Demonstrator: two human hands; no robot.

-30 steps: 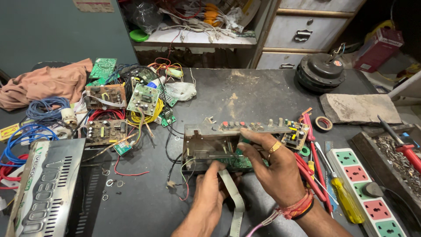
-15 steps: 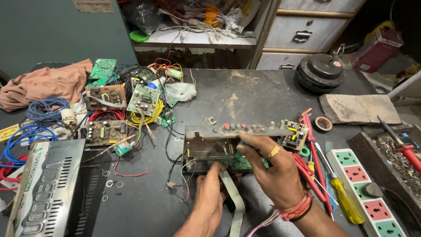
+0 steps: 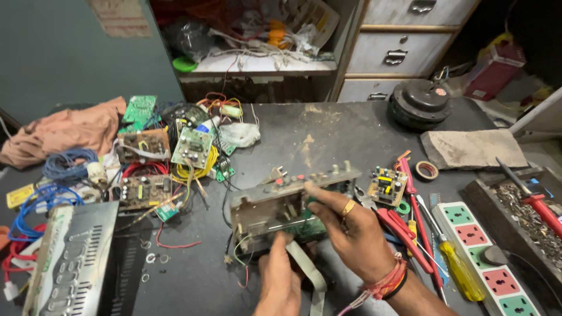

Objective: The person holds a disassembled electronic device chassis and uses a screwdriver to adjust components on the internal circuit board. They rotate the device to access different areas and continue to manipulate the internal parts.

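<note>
Our right hand [image 3: 351,231], ringed and curled, pinches the top edge of a metal front panel [image 3: 281,205] with its green circuit board, held tilted above the dark workbench [image 3: 328,134]. Our left hand [image 3: 280,281] grips the panel's lower edge from beneath, beside a grey ribbon cable [image 3: 310,278]. Red-handled pliers [image 3: 410,228] lie just right.

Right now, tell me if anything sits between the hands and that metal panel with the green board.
Nothing visible does. The right hand already grips the metal panel along its upper right edge, fingers over the green board. The left hand touches its lower edge beside the flat grey ribbon cable.
</note>
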